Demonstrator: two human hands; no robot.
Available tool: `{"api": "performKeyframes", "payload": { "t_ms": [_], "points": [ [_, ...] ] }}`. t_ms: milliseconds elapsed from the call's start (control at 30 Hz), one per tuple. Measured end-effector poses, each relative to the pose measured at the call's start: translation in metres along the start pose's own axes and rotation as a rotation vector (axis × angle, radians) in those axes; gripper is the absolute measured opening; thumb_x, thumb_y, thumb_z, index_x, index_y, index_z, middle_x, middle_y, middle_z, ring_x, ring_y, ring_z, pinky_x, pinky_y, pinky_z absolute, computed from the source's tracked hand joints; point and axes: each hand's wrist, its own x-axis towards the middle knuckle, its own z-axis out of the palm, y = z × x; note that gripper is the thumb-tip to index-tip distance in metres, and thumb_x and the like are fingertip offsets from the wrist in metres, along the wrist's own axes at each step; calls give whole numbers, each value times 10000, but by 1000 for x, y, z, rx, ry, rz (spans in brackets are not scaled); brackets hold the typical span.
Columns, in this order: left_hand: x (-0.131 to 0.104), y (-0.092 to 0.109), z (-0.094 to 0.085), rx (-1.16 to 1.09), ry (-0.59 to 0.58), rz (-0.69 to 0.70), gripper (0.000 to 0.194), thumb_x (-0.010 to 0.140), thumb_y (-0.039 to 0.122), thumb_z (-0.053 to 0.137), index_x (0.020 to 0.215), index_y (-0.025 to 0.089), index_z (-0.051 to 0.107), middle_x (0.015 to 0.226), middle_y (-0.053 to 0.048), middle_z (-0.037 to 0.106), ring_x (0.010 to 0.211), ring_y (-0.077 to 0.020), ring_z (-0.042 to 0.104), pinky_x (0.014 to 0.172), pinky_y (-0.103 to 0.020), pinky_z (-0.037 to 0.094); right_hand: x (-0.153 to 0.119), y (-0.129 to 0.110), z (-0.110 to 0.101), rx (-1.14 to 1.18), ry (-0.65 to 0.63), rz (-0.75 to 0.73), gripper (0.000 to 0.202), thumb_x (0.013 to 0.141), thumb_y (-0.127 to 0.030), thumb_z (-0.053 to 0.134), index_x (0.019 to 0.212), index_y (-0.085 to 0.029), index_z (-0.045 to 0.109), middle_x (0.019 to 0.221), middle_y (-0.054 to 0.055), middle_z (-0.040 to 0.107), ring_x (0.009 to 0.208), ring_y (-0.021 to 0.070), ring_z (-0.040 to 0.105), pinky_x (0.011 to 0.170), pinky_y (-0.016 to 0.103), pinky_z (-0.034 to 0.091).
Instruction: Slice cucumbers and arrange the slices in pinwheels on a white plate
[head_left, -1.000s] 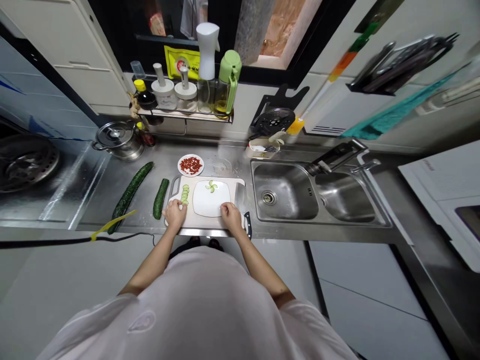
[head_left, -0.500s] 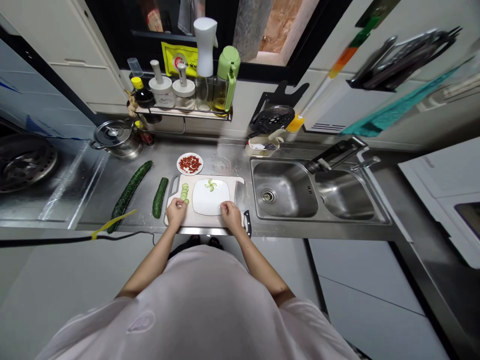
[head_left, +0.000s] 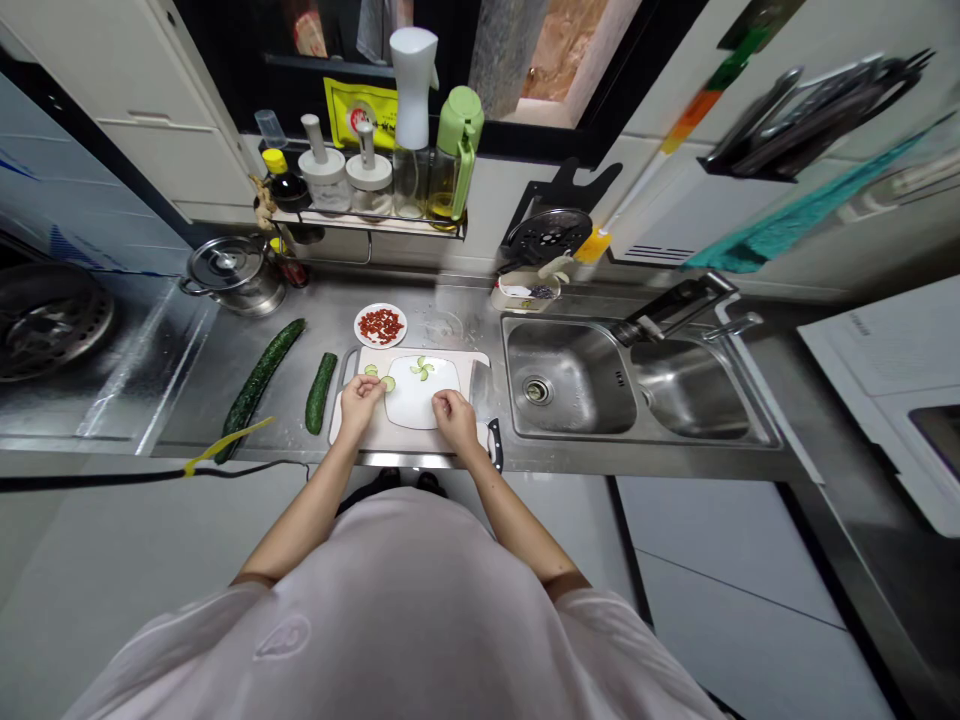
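Note:
Pinched in my left hand [head_left: 361,402] is a round cucumber slice [head_left: 388,384], at the left edge of a white plate [head_left: 412,408]. Over the plate's right side is my right hand [head_left: 456,420], its fingers closed; anything between them is too small to make out. Cucumber pieces [head_left: 422,369] form a small pinwheel near the plate's far edge. The plate rests on a pale cutting board [head_left: 379,436]. More slices [head_left: 371,370] lie on the board beyond my left hand, partly hidden by it.
Left of the board lie a short cucumber [head_left: 321,393] and a long cucumber [head_left: 264,378]. Behind it is a dish of red pieces [head_left: 381,326]. A knife's black handle [head_left: 495,444] sits at the board's right, near the sink [head_left: 570,434]. A lidded pot [head_left: 238,277] stands back left.
My left hand has moved slightly up and right, lifting a cucumber slice from the row to the plate's edge. My right hand has shifted a little left over the plate.

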Motion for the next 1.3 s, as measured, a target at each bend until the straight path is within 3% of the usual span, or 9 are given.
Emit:
{"api": "performKeyframes", "payload": {
  "t_ms": [233,400,700,967,1100,1300],
  "points": [
    [-8,49,16,-116,-101,77,291,617,345,773,811,166,651,750,-16,647,667,-110,587,657,-239,460,22,-39,-17,157,68,-27,240,907,-367,461,937,-190,620,860,35,635,701,145,548,697,260,444],
    [-18,70,19,-128,-122,137,273,635,333,786,819,165,673,767,-23,665,688,-118,602,689,-251,481,32,-64,-29,278,86,-16,240,891,-402,509,964,-203,620,853,20,641,700,140,550,678,258,462],
    [-29,82,19,-36,-206,217,229,682,336,766,827,166,716,812,-36,687,722,-137,607,721,-269,488,36,-87,-44,362,-2,-135,240,881,-375,533,999,-198,645,965,36,663,737,129,567,575,223,417],
    [-34,83,19,-70,-225,227,304,709,367,744,933,171,685,831,-33,682,754,-131,615,741,-258,476,34,-88,-40,518,17,-48,209,849,-382,555,797,-190,617,777,15,647,705,136,564,644,242,437],
    [-36,79,19,-102,-214,169,282,750,421,699,881,177,646,785,-28,675,724,-120,600,696,-238,454,35,-85,-39,529,59,-12,226,834,-408,563,803,-190,613,777,19,651,707,142,562,671,257,443],
    [-41,76,22,-107,-408,-143,475,770,613,591,710,145,649,642,-54,657,510,-85,494,501,-221,346,34,-84,-42,523,73,-28,234,835,-412,561,805,-185,611,789,29,655,749,151,582,712,271,452]
  ]
}}
